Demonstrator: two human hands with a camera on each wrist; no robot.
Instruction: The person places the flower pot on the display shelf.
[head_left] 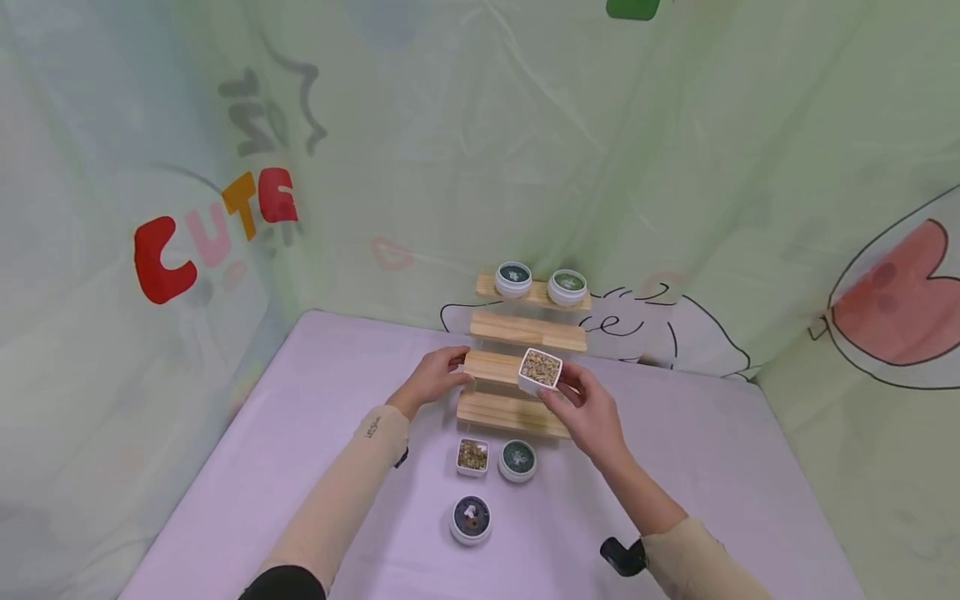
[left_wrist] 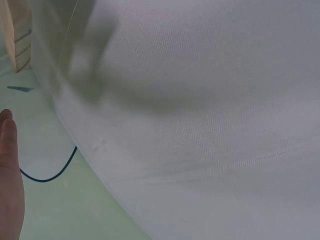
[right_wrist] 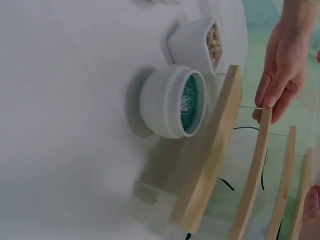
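Note:
A tiered stand of light wooden boards point(head_left: 517, 408) stands toward the back of the table. At the left end of its second board from the bottom, my left hand point(head_left: 435, 375) pinches the wood; the right wrist view shows the thumb on top and fingers beneath. My right hand point(head_left: 592, 408) holds a small white square pot point(head_left: 539, 368) filled with tan gravel, thumb in front and fingers at its right side. The pot is just over the right part of that same board and tilts slightly. Only a bit of the right hand point(right_wrist: 311, 212) shows at the right wrist view's edge.
Two round white pots, one with a dark top point(head_left: 513, 279) and one green point(head_left: 567, 287), sit on the top board. Before the stand are a square gravel pot point(head_left: 472, 457), a round green-topped pot point(head_left: 517, 461) and a round dark-topped pot point(head_left: 471, 520). Printed curtains point(head_left: 450, 150) enclose the table.

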